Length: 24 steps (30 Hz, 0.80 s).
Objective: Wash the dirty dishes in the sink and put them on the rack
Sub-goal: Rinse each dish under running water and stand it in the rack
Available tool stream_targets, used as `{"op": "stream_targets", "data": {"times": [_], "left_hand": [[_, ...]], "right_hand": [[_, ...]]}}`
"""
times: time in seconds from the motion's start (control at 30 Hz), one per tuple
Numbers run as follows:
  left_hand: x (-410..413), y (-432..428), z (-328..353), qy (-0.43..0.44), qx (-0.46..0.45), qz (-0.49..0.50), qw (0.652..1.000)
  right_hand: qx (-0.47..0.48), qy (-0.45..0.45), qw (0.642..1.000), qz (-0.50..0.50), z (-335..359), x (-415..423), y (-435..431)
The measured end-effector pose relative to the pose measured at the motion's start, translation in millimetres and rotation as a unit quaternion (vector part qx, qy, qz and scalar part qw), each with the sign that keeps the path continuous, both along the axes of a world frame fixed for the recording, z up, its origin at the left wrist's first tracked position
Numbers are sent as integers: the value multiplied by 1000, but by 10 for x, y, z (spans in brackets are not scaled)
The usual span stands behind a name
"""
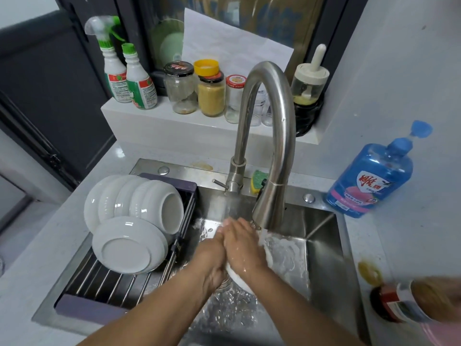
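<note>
Stainless sink (324, 258), water running. White dish (277, 255) sits directly beneath the faucet (272, 136). Right hand (245, 248) lies flat on it, fingers straight; left hand (212, 258) grip cannot be determined. Risk: the wet dish slips and chips against the basin; spray splashes beyond the faucet.
</note>
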<state>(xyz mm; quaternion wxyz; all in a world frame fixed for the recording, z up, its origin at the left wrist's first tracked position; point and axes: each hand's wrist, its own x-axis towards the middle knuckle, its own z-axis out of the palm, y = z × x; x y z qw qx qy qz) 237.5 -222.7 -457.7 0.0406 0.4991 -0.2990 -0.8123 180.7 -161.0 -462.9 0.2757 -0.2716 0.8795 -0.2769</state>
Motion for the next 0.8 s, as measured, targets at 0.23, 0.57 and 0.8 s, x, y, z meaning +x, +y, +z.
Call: {"op": "stream_targets", "data": {"times": [0.23, 0.57, 0.8], "left_hand": [[30, -146, 99, -52, 69, 191, 978], [237, -319, 74, -5, 89, 169, 982], [284, -152, -238, -95, -23, -67, 993]], "right_hand": [[-30, 180, 981, -67, -77, 185, 304], [-40, -323, 851, -413, -419, -638, 243], [-158, -379, 829, -378, -192, -355, 259]]}}
